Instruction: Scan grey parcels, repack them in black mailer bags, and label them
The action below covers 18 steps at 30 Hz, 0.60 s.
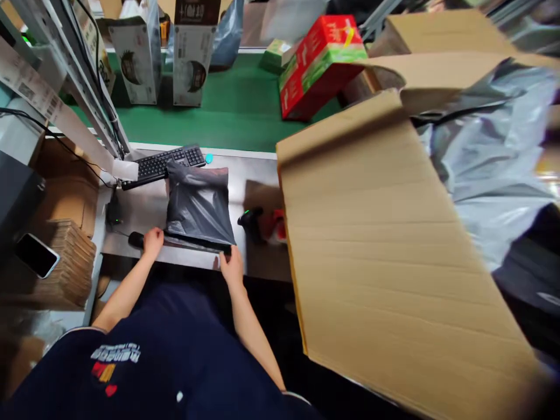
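Note:
A dark grey plastic mailing bag (199,207) lies on the metal worktop, its near edge towards my body. My left hand (153,242) pinches the bag's near left corner, fingers closed. At the near right corner, my right hand (232,267) grips the same edge between thumb and fingers. A black strip runs along that edge between both hands. What is inside the bag is hidden. The bag's far left corner overlaps a black keyboard (164,163). Just left of my left hand rests a black mouse (136,240).
A large cardboard box (385,245) fills the right side. A black scanner (251,220) lies right of the bag. Behind the worktop, a green conveyor belt (240,105) carries cartons and a red box (321,64). Flattened cardboard (74,262) and a phone (37,255) are at left.

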Tool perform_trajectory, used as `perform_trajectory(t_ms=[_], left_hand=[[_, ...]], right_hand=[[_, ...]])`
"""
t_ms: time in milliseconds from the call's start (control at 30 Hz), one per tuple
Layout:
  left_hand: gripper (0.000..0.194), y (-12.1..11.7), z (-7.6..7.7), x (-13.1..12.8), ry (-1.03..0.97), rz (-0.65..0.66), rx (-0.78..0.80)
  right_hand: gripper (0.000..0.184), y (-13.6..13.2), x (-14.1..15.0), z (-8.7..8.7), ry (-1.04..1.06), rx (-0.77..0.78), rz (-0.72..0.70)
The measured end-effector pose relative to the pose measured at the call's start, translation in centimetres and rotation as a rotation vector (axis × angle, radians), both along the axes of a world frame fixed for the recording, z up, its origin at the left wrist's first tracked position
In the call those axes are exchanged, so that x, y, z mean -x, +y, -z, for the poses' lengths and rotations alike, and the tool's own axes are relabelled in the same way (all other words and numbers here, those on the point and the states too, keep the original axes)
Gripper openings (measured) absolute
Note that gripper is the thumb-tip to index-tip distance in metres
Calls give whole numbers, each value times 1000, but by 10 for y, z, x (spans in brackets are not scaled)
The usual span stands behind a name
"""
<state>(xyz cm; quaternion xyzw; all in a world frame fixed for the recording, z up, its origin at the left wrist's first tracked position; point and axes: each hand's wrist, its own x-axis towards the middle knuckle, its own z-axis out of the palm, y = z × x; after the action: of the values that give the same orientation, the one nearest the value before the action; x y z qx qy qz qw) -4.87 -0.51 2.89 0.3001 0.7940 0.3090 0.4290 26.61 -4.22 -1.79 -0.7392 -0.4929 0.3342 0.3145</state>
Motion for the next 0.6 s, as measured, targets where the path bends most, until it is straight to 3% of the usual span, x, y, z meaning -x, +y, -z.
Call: perform_trajectory(t_ms=[100, 267, 400, 600], left_hand=[[28, -28, 8, -1, -145, -5, 62], [33, -71, 22, 2, -329, -42, 86], [35, -73, 30, 6, -424, -33, 73], [28, -67, 35, 15, -452, 46, 15]], right_hand=[[43, -7, 1, -12, -62, 39, 34], [27, -9, 82, -31, 99, -86, -454], [20, -2, 142, -32, 129, -74, -612], [12, 10, 171, -24, 45, -45, -762]])
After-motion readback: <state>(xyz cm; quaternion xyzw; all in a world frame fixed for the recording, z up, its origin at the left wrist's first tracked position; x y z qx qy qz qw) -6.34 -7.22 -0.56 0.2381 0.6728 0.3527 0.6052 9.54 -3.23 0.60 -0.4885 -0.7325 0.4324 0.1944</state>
